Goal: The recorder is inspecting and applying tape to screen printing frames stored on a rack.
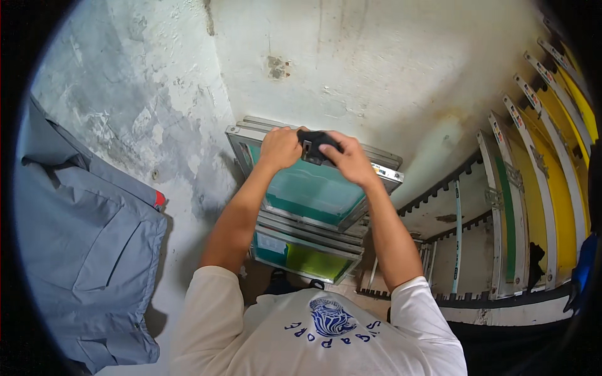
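Note:
A small black object with a light square-rimmed part [315, 146] is held over the top edge of an upright screen-printing frame. My right hand [351, 160] is closed round its right side, the thumb lying across it. Against its left side my left hand [281, 149] is closed, fingers curled; how much it grips there is partly hidden. The screen-printing frame [301, 188] has a metal rim and teal mesh, and leans with other metal frames behind it. Lower down, nearer my body, stands another frame with a yellow-green panel [316, 260] and a pale sheet.
A worn, peeling wall [376, 69] rises behind the frames. Grey clothing [94, 250] hangs at the left. On the right a black-slotted rack [464, 301] holds several upright frames with yellow mesh [552, 182]. My feet show below the near frame.

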The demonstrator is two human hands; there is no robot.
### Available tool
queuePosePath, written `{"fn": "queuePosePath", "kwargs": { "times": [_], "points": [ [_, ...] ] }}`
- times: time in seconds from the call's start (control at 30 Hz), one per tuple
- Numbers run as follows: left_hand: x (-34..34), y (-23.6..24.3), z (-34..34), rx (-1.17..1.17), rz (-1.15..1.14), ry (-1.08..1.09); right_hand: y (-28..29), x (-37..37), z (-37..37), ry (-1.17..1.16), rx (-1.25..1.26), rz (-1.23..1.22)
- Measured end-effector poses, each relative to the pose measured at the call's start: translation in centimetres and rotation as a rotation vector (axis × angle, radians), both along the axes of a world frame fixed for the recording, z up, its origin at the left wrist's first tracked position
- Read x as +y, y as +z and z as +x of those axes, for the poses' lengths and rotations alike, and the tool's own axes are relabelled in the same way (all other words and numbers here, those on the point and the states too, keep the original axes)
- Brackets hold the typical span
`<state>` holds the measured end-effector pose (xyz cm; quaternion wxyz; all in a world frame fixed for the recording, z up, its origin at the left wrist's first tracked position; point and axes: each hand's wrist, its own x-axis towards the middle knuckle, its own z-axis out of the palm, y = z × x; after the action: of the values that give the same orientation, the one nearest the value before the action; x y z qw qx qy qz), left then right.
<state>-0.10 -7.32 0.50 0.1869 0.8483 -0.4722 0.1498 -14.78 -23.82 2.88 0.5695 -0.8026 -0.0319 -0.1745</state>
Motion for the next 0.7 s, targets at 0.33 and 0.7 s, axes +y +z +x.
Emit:
{"fn": "queuePosePath", "kwargs": {
  "times": [0.33, 0.7],
  "points": [
    [-0.5, -0.5, 1.1, 0.032, -0.055, -0.061, -0.4, 2.0, 3.1, -0.251, 0.048, -0.005],
    [-0.5, -0.5, 1.4, 0.09, -0.063, -0.122, 0.0, 3.2, 3.4, -0.347, 0.075, 0.053]
  ]
}}
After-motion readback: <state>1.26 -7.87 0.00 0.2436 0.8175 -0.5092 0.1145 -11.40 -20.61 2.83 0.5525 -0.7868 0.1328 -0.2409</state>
